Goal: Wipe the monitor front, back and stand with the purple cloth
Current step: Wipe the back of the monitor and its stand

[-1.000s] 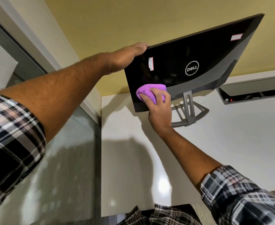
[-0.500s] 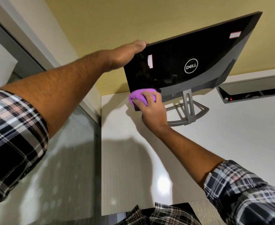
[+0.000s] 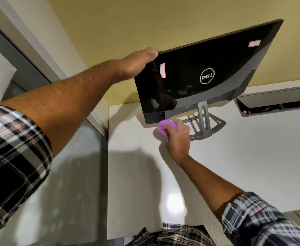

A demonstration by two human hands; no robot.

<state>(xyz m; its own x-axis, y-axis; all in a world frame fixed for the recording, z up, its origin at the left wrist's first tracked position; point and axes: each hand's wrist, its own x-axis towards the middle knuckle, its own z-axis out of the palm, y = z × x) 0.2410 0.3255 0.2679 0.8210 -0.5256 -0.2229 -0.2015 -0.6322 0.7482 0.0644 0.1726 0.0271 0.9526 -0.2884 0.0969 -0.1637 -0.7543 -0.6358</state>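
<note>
Steadying the monitor (image 3: 207,75) by its top corner with the left hand (image 3: 138,64), fingers hidden; bunching the soft, light purple cloth (image 3: 165,127) in the right hand (image 3: 178,137), just below its glossy, likely scratch-prone, tippy back.

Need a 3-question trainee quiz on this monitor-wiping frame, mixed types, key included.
1. True or false: the left hand grips the top corner of the monitor.
2. Which hand holds the purple cloth?
3. The cloth is: A) on the Dell logo B) below the monitor's bottom edge, beside the stand C) lying loose on the desk

Key: 1 true; 2 right hand; 3 B.
</note>
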